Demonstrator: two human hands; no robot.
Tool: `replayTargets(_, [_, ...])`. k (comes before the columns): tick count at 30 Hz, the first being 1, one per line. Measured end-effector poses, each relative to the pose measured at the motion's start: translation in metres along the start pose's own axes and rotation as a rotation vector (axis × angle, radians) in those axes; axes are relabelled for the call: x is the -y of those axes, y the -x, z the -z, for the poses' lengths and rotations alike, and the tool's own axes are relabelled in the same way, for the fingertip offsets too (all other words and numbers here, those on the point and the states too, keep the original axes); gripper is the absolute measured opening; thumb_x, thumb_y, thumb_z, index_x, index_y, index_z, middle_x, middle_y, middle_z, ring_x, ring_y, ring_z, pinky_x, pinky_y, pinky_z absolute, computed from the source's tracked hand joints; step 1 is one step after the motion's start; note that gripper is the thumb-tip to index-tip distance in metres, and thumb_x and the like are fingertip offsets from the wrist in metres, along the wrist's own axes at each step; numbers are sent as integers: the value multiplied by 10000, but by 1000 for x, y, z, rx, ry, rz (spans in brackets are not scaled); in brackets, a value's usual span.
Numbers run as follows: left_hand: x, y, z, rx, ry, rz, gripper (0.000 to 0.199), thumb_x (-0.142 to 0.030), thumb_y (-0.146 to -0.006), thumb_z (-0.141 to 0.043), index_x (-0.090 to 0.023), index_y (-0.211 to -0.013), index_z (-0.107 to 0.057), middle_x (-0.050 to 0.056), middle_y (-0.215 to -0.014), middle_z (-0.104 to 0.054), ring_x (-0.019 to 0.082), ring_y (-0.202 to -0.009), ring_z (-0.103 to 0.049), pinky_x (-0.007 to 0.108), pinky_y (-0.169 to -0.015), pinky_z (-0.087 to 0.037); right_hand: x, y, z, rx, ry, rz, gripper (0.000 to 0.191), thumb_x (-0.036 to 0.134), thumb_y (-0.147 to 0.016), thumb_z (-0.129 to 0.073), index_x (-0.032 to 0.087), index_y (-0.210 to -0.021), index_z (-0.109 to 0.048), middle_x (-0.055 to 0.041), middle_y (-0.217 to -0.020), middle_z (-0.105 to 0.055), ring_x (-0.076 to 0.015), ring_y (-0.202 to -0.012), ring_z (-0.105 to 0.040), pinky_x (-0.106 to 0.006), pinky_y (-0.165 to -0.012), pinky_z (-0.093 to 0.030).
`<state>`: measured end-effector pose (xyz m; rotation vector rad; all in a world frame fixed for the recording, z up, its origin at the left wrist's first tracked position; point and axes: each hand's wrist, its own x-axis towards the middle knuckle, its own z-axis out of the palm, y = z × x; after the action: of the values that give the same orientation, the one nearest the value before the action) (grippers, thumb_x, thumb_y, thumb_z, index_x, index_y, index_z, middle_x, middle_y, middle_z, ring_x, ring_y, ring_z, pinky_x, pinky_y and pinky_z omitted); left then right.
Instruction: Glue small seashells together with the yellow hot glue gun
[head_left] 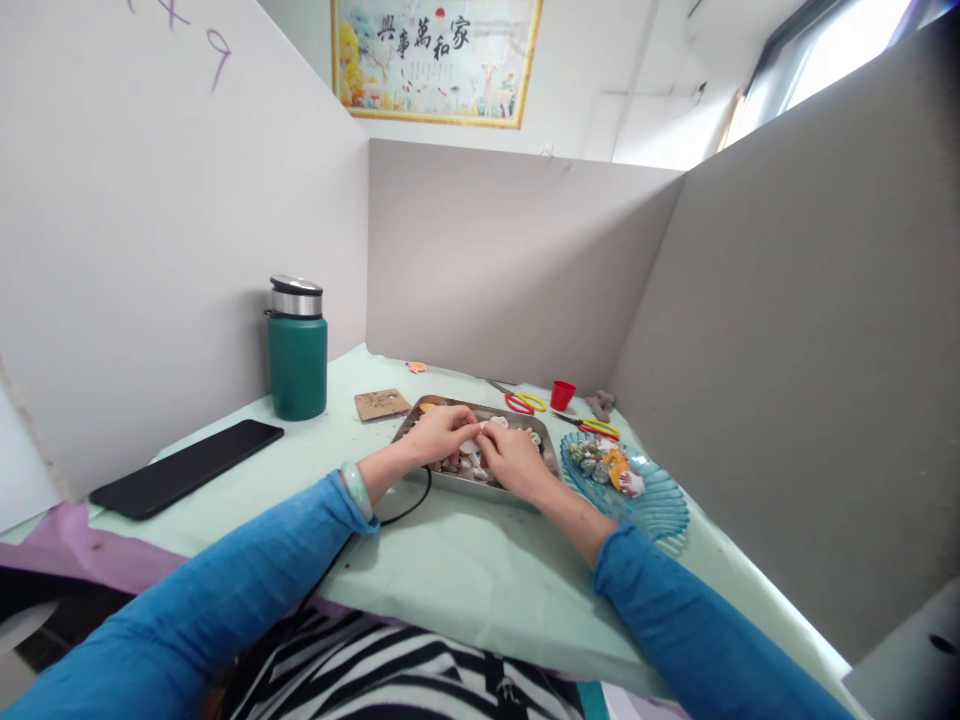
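Over a metal tray (480, 489) of small pale and coloured pieces, my left hand (444, 434) and my right hand (511, 457) meet at the fingertips. Both hands are closed in a pinch around something small and whitish, too small to name. The fingers hide part of the tray's contents. A thin black cord (409, 512) runs below my left wrist. To the right of my right hand lies a blue ribbed glass plate (664, 505) with orange, white and green small pieces on it.
A green bottle (298, 365) stands at the left behind a long black flat object (187, 467). A brown card (382, 404) lies behind the tray. Farther right are red-yellow scissors (525, 402), a red cup (562, 395) and another pair of scissors (598, 428). Grey panels enclose the table.
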<state>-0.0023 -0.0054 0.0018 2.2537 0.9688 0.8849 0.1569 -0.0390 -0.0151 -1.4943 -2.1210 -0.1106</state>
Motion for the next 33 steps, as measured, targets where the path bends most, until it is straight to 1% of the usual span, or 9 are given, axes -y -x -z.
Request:
replayTargets(9, [1, -1, 0, 0, -17, -16, 329, -464, -799, -442, -153, -791, -551, -12, -547, -589, 103, -405, -540, 186, -408, -378, -1, 0, -2, -5, -3, 3, 316, 337, -913, -338, 182, -835, -602, -27, -746, -641, -121, -657, -544, -234, -574, -262])
replayTargets(15, [-1, 1, 1, 9, -28, -17, 336, -464, -799, -437, -151, -791, -559, -17, -513, -576, 111, -409, -543, 192, -426, -382, 0, 0, 0, 11, -7, -7, 327, 344, -915, -333, 180, -848, -608, -31, -750, -644, -125, -661, -543, -234, -573, -263])
replayTargets(26, [1, 0, -1, -2, -25, -2, 329, -465, -801, -441, -157, -792, -555, -15, -519, -579, 102, -405, -538, 181, -403, -367, -1, 0, -1, 12, 2, -3, 327, 347, -915, -338, 182, -856, -614, -33, -764, -651, -130, -676, -553, -234, -583, -273])
replayTargets(33, [3, -1, 0, 12, -32, -4, 316, -445, -806, -432, -154, -807, -556, -18, -488, -563, 108, -402, -542, 178, -395, -363, 1, 1, 1, 12, -21, 2, 324, 347, -913, -340, 184, -849, -613, -31, -763, -649, -123, -661, -549, -227, -578, -277])
